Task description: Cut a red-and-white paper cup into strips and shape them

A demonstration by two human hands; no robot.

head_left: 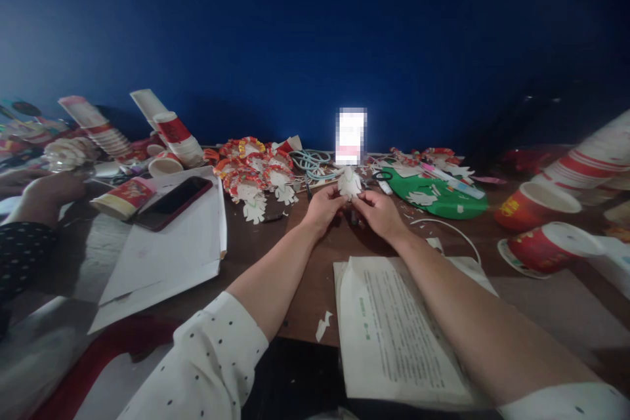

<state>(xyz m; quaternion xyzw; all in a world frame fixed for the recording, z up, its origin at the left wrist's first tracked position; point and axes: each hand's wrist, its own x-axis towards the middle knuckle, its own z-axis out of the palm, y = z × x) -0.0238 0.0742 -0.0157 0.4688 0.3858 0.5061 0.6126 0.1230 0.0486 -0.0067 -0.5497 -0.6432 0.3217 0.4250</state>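
Observation:
A small white paper cutout [349, 184] with a pointed, leafy outline and thin green lines is held up over the table. My left hand [325, 211] pinches its lower left edge. On the opposite edge, my right hand [380, 214] pinches it between thumb and fingers. Similar white cutouts [254, 208] lie to the left, beside a heap of red and white decorated paper pieces [258, 167]. To the right, a green round sheet [443, 200] bears paper scraps and a pen-like item [457, 182]. Behind the cutout glows a bright, pixelated rectangle [351, 134].
An open book [394, 335] lies under my right forearm. Leftward are a phone [173, 203] on white papers [162, 269], and stacked paper cups [177, 138]. Red cups [536, 203] stand at right. Another person's hand [54, 190] works at far left, near a white ruffled bundle [70, 154].

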